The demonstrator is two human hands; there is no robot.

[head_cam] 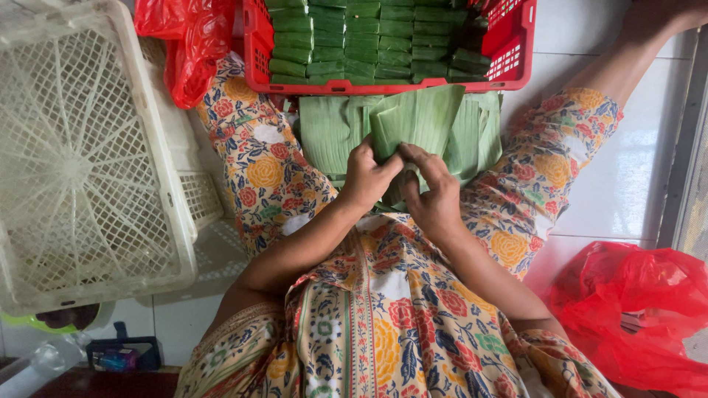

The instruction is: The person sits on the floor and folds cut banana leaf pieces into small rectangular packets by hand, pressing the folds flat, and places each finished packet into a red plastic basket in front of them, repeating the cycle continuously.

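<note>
I sit on the floor in a flowered dress, legs apart. Between my knees lies a stack of green banana leaves. The top banana leaf is partly folded up. My left hand and my right hand meet at its near edge, and the fingers of both pinch and fold the leaf. Just beyond the stack stands a red plastic crate filled with rows of several small green leaf-wrapped parcels.
A cream plastic lattice basket sits at my left, over other cream trays. A red plastic bag lies at the top left, another red plastic bag at the lower right. White floor tiles extend to the right.
</note>
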